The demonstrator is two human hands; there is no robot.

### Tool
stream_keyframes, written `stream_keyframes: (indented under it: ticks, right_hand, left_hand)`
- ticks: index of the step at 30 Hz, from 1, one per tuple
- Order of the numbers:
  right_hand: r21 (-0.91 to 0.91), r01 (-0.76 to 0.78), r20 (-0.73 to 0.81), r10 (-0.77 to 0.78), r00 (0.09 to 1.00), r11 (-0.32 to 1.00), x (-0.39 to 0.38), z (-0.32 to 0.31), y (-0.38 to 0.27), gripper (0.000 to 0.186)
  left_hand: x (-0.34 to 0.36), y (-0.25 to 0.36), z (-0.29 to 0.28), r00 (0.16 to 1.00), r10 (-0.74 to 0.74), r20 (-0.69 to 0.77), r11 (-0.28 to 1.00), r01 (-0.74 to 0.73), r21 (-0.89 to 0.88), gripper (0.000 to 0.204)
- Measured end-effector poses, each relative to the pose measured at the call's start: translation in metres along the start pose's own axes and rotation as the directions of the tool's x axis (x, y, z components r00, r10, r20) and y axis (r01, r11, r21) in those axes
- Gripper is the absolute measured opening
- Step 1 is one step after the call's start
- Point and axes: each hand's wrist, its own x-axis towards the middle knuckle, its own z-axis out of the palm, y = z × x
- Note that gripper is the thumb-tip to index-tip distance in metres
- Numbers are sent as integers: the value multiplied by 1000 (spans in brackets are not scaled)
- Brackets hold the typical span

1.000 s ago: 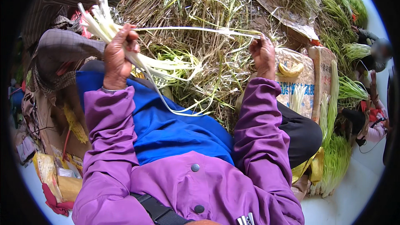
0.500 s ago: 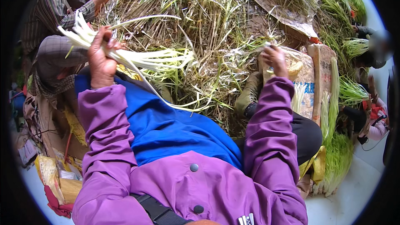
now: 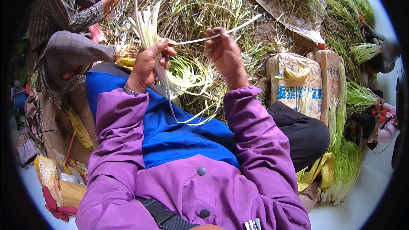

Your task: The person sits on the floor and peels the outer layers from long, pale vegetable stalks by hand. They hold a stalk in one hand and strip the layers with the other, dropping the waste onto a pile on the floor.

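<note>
Pale stalks (image 3: 147, 25) clenched in left hand (image 3: 147, 66), one strand (image 3: 200, 39) pinched by right hand (image 3: 226, 53) (over a heaped greens pile (image 3: 204, 0)).

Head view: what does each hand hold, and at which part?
Left hand grips a bunch of pale stalks at mid-length. Right hand pinches one thin stalk near its middle.
</note>
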Motion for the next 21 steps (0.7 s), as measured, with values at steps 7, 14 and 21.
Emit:
stream_keyframes:
  ticks: [7,14,21]
  right_hand:
    - [-816,-189,-198,44,979,547,-9,3,-39,18]
    - [-991,116,131,263,956,74,-24,60,21,28]
    - [-946,-30,118,427,896,324,10,13,2,33]
  left_hand:
    - [10,-4,-6,998,-41,47,998,39,59,25]
    - [12,-4,13,997,-35,63,981,22,193,30]
    - [14,0,3,995,-48,93,998,50,-23,20]
